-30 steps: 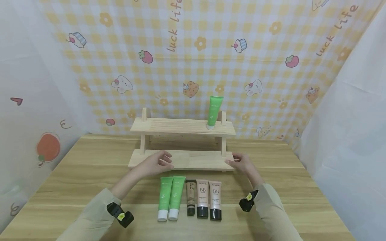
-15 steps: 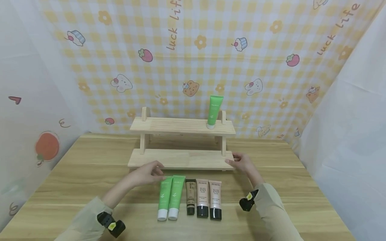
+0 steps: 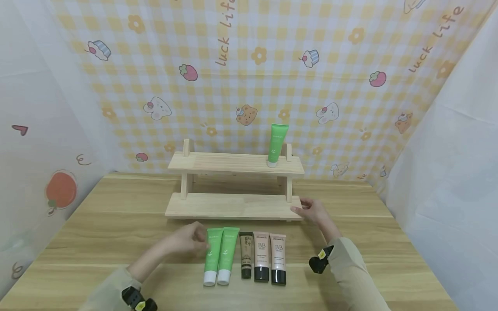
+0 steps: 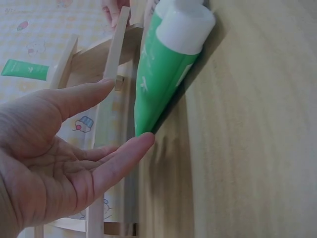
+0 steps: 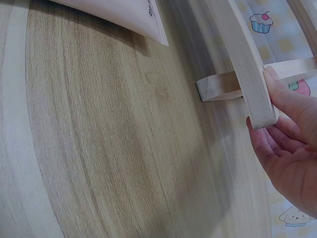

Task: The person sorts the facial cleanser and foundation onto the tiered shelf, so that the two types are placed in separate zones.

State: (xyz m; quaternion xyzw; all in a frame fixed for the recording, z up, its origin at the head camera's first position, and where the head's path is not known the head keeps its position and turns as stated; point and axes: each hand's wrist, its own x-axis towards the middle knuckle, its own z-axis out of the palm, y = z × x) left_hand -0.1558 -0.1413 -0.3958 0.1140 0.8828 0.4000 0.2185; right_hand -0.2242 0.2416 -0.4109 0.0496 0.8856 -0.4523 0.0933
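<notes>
My left hand (image 3: 191, 239) is beside the left one of two green squeeze tubes (image 3: 212, 255) lying on the table. In the left wrist view its thumb and fingers are spread, with a fingertip right at the flat end of the green tube (image 4: 161, 82). My right hand (image 3: 313, 211) holds the right end of the lower board of a two-tier wooden shelf (image 3: 233, 206). The right wrist view has the thumb on top of the shelf board (image 5: 255, 94) and the fingers curled underneath. Another green tube (image 3: 276, 144) stands cap down on the upper board, at the right.
Right of the two green tubes lie a small brown tube (image 3: 246, 255) and two pinkish BB cream tubes (image 3: 261, 255) with black caps. The shelf stands at the back of the wooden table (image 3: 128, 216), before a checked yellow cloth (image 3: 218, 95).
My left hand has moved from above the lower shelf board down and towards me, to the left green tube. My right hand stays at the board's end.
</notes>
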